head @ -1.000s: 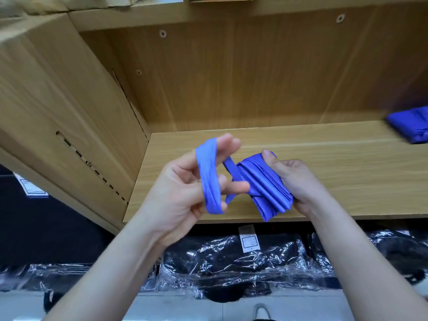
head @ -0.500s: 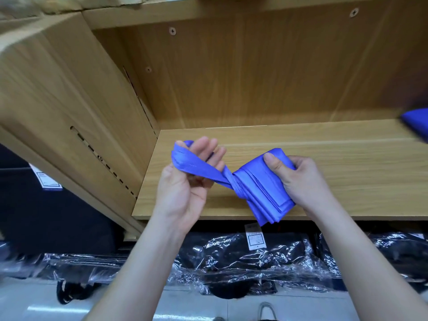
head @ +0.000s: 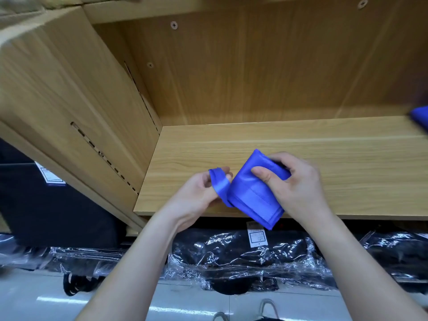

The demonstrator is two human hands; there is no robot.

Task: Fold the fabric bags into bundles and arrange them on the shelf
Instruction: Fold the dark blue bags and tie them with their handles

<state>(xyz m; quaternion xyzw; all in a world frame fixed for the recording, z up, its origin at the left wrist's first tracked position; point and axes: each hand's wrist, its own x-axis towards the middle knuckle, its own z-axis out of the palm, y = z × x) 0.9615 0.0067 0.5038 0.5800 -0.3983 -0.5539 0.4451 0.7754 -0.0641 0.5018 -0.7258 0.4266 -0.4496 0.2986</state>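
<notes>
A folded blue fabric bag [head: 253, 198] hangs just above the front edge of the wooden shelf [head: 301, 144]. My right hand [head: 294, 184] grips the folded bundle, thumb pressed on its front face. The bag's blue strap [head: 220, 184] loops around the fingers of my left hand [head: 196, 200], which holds it taut against the bundle's left side. Another blue bag [head: 420, 120] lies on the shelf at the far right edge of view, mostly cut off.
The shelf has a wooden back wall and a slanted left side panel [head: 69, 89] with slots. Below it, black items wrapped in clear plastic [head: 243, 258] lie on a lower level, one with a white label [head: 256, 236]. Grey floor shows at the bottom.
My left hand has drawn the strap in close to the bundle, shortening the stretched length. My right hand has turned the bundle so its flat face shows. The view has shifted left.
</notes>
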